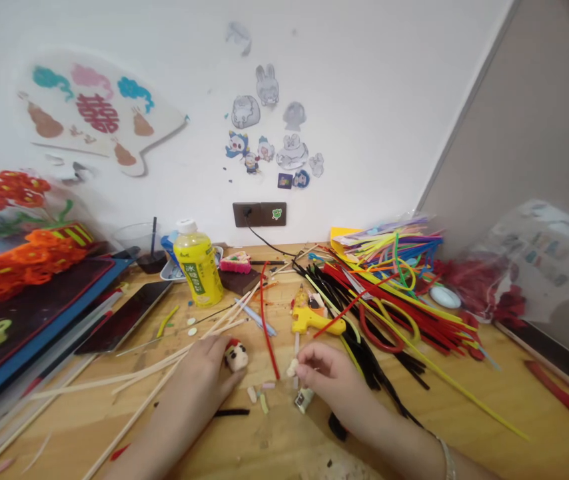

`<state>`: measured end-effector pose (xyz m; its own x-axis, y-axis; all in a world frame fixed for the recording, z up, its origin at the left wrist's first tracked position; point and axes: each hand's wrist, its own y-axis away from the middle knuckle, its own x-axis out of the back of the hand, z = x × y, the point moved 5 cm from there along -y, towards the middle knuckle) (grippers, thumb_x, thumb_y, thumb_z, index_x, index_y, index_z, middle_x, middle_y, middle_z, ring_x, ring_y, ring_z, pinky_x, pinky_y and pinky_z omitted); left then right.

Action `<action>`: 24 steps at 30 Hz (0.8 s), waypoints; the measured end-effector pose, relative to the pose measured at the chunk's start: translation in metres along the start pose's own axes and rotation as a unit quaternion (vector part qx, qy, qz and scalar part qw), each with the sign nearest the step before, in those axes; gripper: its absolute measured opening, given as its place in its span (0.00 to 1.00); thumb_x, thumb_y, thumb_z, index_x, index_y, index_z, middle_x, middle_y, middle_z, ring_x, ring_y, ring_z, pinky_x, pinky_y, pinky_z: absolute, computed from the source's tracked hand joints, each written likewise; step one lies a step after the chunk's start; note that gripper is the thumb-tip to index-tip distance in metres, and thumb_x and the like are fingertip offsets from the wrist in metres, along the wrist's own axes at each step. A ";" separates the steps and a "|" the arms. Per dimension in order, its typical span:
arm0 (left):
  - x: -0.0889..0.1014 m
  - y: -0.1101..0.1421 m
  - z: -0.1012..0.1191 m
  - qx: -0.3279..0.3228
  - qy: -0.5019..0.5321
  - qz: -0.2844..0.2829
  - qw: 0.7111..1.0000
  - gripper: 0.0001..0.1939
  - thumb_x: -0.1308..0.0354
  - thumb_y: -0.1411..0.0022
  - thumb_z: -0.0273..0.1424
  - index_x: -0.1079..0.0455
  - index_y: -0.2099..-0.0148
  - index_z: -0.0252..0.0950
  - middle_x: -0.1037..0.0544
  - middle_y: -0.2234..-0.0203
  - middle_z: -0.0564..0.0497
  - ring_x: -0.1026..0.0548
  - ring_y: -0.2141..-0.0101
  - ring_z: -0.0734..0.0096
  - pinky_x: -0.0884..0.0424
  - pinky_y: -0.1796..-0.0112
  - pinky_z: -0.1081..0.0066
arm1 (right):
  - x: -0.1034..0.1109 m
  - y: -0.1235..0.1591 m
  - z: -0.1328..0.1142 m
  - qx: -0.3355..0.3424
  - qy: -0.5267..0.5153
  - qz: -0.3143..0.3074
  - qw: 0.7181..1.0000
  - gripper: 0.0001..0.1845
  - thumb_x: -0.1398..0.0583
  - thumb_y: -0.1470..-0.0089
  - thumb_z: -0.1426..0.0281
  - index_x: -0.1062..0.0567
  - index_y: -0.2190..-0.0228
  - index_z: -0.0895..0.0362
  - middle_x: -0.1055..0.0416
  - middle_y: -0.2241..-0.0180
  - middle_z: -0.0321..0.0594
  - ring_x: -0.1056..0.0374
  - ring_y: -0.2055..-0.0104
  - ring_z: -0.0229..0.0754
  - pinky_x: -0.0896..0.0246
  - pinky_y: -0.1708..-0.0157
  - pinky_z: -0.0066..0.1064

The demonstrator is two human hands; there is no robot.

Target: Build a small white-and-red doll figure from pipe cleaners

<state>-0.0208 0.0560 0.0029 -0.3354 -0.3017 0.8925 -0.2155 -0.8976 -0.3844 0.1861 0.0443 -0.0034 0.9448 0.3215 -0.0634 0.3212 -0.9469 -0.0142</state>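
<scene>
My left hand [197, 373] is closed around a small cream doll head [236, 357] with red on top and dark eye marks; its far fingers are partly hidden behind the head. My right hand [334, 377] pinches a small cream-coloured piece [292, 367] between thumb and fingertips. Just beyond that hand lies a yellow hot glue gun [309, 321], a pale glue stick [296, 343] showing at its back. Between the hands are a red pipe cleaner [268, 327] and several short pastel bits [263, 401]. A small pale block [304, 400] sits beneath my right fingers.
A yellow drink bottle [198, 267] stands behind my left hand, near a phone [127, 317] and long wooden sticks [164, 360]. Bundled pipe cleaners [404, 300] spread across the right. Orange pipe-cleaner flowers [29, 257] rest at left. A black cord [269, 239] runs from the wall socket [259, 214].
</scene>
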 end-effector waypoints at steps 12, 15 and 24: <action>0.022 0.021 0.071 -0.142 0.060 0.050 0.987 0.20 0.42 0.46 0.30 0.38 0.50 0.35 0.25 0.61 0.43 0.25 0.61 0.60 0.26 0.63 0.63 | -0.008 0.002 -0.006 -0.037 0.037 -0.067 0.996 0.09 0.39 0.55 0.66 0.33 0.77 0.58 0.37 0.79 0.31 0.41 0.77 0.33 0.46 0.75 0.25; 0.026 0.023 0.079 -0.155 0.057 0.056 0.985 0.20 0.42 0.46 0.29 0.38 0.50 0.33 0.26 0.63 0.42 0.25 0.63 0.61 0.27 0.64 0.64 | -0.008 0.004 -0.011 -0.033 0.067 -0.090 0.993 0.07 0.40 0.54 0.69 0.32 0.76 0.59 0.35 0.77 0.32 0.42 0.76 0.33 0.47 0.74 0.25; 0.035 0.023 0.085 -0.164 0.044 0.072 0.983 0.19 0.44 0.47 0.26 0.34 0.51 0.30 0.27 0.66 0.42 0.27 0.66 0.62 0.27 0.68 0.64 | -0.011 0.007 -0.013 -0.033 0.118 -0.115 0.986 0.04 0.41 0.52 0.70 0.30 0.75 0.59 0.34 0.76 0.33 0.40 0.74 0.34 0.46 0.73 0.25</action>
<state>0.0408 -0.0028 0.0456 -0.4590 -0.3758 0.8050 -0.4400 -0.6911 -0.5734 0.1783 0.0343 0.0102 0.8326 0.5279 0.1678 0.5252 -0.8486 0.0641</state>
